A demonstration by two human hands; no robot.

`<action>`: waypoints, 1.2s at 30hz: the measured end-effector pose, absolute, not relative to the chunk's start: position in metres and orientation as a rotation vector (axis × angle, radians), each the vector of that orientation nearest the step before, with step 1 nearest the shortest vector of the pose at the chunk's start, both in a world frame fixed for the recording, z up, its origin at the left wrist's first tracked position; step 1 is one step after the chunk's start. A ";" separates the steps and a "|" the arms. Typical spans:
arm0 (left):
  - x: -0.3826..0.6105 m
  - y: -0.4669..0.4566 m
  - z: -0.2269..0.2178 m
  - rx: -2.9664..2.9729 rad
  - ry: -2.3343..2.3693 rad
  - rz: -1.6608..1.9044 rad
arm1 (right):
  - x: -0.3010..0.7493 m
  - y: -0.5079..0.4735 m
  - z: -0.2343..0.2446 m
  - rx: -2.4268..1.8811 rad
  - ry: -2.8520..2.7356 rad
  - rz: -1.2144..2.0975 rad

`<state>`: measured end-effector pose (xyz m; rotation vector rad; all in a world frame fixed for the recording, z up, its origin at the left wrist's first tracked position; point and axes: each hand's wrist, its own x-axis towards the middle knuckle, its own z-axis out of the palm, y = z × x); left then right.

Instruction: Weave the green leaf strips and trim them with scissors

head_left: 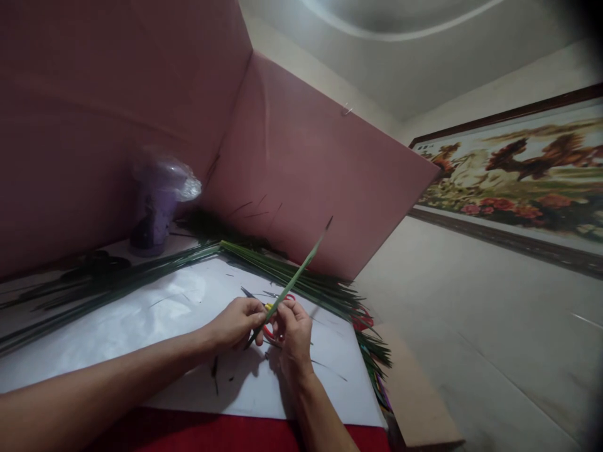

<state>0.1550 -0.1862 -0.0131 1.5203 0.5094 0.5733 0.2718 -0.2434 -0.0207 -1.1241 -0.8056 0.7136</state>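
Note:
A long green leaf blade [302, 269] slants up and to the right between my two hands, its dark tip pointing toward the pink panel. My left hand [242, 323] pinches its lower part, with the thumb and forefinger closed. Close beside it, my right hand [294, 329] is closed on the same leaf a little higher up. A pair of scissors [269, 333] with red handles lies behind and below the hands, partly hidden by them. Another red-handled pair of scissors [289, 297] shows just beyond, also partly covered.
Green palm-like leaves [264, 262] lie along the back and left of the white board [188, 285]. A purple container [160, 210] with plastic wrap stands at back left. Pink panels [301, 163] rise behind. Red cloth [226, 433] shows in front. A brown board [419, 395] is at right.

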 end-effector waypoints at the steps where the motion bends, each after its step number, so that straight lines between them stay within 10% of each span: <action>1: 0.155 -0.186 -0.013 1.513 0.504 0.566 | 0.273 -0.243 -0.022 -1.106 -0.807 0.730; 20: 0.153 -0.185 -0.009 1.556 0.475 0.565 | 0.280 -0.242 -0.025 -0.968 -0.779 0.902; 28: 0.150 -0.176 -0.001 1.542 0.525 0.745 | 0.289 -0.242 -0.021 -1.063 -0.907 0.599; 36: 0.147 -0.162 -0.003 1.373 0.566 0.981 | 0.300 -0.247 -0.028 -2.037 -1.515 -0.224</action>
